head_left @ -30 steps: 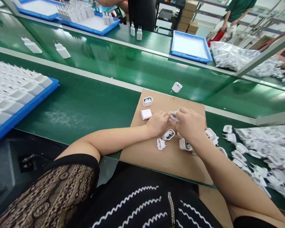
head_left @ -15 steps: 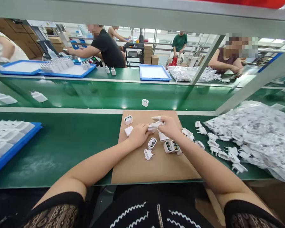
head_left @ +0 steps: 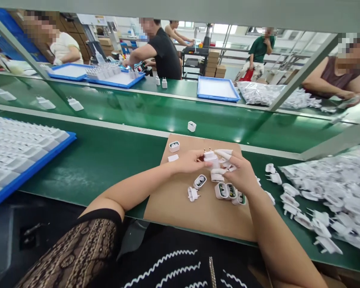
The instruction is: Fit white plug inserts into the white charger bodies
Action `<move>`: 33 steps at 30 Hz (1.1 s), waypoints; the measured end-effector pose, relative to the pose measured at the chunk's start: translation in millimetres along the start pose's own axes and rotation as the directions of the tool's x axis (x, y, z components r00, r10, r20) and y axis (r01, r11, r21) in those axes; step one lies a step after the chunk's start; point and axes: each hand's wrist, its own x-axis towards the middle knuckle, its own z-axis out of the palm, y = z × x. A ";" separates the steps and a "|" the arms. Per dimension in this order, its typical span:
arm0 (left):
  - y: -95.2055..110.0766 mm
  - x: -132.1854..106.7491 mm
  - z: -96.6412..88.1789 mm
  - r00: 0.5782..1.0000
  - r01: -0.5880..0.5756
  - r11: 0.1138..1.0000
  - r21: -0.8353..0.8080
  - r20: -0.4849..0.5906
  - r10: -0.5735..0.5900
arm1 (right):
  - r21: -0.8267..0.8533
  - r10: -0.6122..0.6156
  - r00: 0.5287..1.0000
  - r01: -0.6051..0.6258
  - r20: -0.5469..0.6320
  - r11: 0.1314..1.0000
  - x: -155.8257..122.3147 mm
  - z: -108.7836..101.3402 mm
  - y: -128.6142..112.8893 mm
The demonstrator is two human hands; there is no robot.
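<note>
Charger plug (head_left: 210, 159): white; cardboard sheet (head_left: 180, 212): brown; worktop (head_left: 117, 156): green; tray (head_left: 33, 171): blue; sleeve (head_left: 75, 248): black-and-tan lace pattern; top (head_left: 156, 244): black, white zigzag-striped.

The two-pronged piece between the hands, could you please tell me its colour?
The two-pronged piece is white, and the head view shows it best.

Factory. Long green conveyor belt (head_left: 144, 114) with white chargers (head_left: 75, 104) on it. Workers (head_left: 169, 58) busy across it. Blue tray (head_left: 33, 167) packed with chargers. Brown boxes (head_left: 211, 66) piled behind.

Bright light, glare on green surface (head_left: 156, 114), distant boxes (head_left: 212, 64) perhaps soft.
</note>
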 end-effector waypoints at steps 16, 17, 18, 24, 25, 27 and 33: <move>24.2 -37.3 14.0 0.877 -0.447 0.788 0.423 0.034 0.479 | 0.094 -0.257 0.948 0.278 -0.189 0.956 -32.2 -1.6 -34.1; 19.5 -39.0 14.5 0.841 -0.480 0.711 0.514 0.037 0.540 | 0.101 -0.267 0.943 0.290 -0.200 0.952 -34.3 -0.5 -38.1; 13.9 -40.7 14.9 0.802 -0.497 0.635 0.592 0.034 0.596 | 0.107 -0.280 0.938 0.306 -0.205 0.946 -36.2 0.4 -42.2; -9.7 -53.3 20.9 0.643 -0.562 0.452 0.693 0.023 0.766 | 0.126 -0.332 0.924 0.359 -0.189 0.925 -49.3 1.7 -62.8; -10.1 -55.6 22.6 0.643 -0.576 0.460 0.676 0.027 0.766 | 0.125 -0.333 0.925 0.358 -0.186 0.925 -52.2 1.8 -65.6; -8.0 -59.2 25.8 0.678 -0.587 0.507 0.631 0.040 0.734 | 0.119 -0.332 0.926 0.355 -0.179 0.927 -56.8 2.3 -69.4; 19.2 -47.3 25.6 0.916 -0.368 0.870 0.329 -0.034 0.400 | 0.054 -0.260 0.942 0.277 -0.212 0.959 -46.1 0.5 -47.7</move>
